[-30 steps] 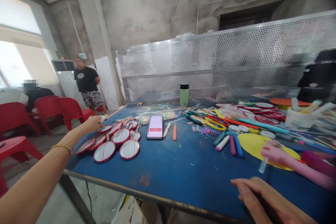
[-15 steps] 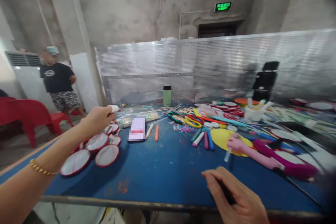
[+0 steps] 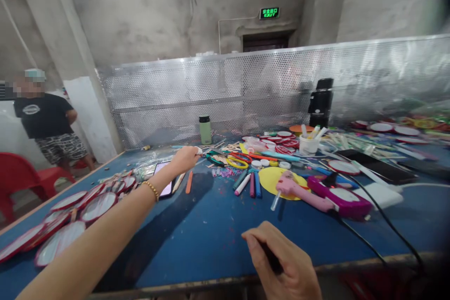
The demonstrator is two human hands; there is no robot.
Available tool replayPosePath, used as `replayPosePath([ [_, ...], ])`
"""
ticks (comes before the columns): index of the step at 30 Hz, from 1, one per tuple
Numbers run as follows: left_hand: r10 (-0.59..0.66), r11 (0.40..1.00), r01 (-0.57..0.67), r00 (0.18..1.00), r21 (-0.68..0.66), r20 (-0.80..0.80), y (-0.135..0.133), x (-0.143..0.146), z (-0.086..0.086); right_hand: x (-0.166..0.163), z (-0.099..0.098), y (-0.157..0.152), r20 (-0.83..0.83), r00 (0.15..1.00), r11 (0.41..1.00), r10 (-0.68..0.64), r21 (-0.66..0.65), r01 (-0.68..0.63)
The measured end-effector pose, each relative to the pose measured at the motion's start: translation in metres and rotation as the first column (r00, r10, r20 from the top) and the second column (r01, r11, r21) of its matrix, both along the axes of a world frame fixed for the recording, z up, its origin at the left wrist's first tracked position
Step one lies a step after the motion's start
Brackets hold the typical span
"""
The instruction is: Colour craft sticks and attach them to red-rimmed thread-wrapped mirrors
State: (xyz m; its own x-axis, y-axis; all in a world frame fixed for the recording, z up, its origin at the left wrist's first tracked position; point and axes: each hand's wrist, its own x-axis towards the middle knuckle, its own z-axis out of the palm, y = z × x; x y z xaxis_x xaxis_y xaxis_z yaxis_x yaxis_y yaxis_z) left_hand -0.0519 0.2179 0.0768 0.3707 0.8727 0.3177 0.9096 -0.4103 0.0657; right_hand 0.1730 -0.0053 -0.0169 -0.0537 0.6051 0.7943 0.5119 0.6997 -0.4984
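My left hand [image 3: 184,158] reaches over the middle of the table. Its fingers are closed on a small white object [image 3: 199,151], mostly hidden, whose kind I cannot make out. Below that arm lie a phone [image 3: 165,187], a pale stick [image 3: 178,182] and an orange stick [image 3: 189,182]. Scissors with yellow handles [image 3: 237,161] are just right of the fingers. Near the front edge my right hand [image 3: 281,260] is curled, thumb and forefinger pinched; what they hold, if anything, is hidden. A pink and purple glue gun [image 3: 305,196] lies beyond it on a yellow disc [image 3: 267,179].
Red-rimmed discs [image 3: 100,207] are piled at the left. Several markers [image 3: 252,185] lie mid-table. Farther back stand a green bottle [image 3: 205,131], a white cup of pens [image 3: 309,146] and a black flask [image 3: 320,105]. Cables [image 3: 390,232] trail at the right. A person [image 3: 45,122] stands beyond the table.
My left hand has moved right, from above the red-rimmed discs to beside the scissors, still closed on the white object. The view has turned right. My right hand stays curled near the front edge.
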Motion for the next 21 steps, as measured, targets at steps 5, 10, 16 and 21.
replayPosePath([
  [5,-0.070,0.995,0.073,0.996,-0.063,0.048,0.015,0.008,-0.012,-0.002,-0.003,0.001,-0.051,0.999,0.999,0.006,0.035,-0.004],
  [10,-0.094,0.992,0.102,0.991,-0.078,0.091,0.010,0.017,-0.013,-0.002,-0.003,0.000,-0.053,0.998,1.000,0.018,0.026,-0.017],
  [16,-0.041,0.996,0.054,0.981,-0.065,0.187,-0.007,-0.005,0.005,-0.002,-0.003,-0.001,-0.057,0.998,0.999,0.029,0.017,-0.028],
  [21,-0.018,0.998,0.035,0.965,-0.060,0.263,-0.010,-0.025,0.020,-0.005,-0.003,-0.001,-0.053,0.999,1.000,0.012,0.022,-0.011],
])
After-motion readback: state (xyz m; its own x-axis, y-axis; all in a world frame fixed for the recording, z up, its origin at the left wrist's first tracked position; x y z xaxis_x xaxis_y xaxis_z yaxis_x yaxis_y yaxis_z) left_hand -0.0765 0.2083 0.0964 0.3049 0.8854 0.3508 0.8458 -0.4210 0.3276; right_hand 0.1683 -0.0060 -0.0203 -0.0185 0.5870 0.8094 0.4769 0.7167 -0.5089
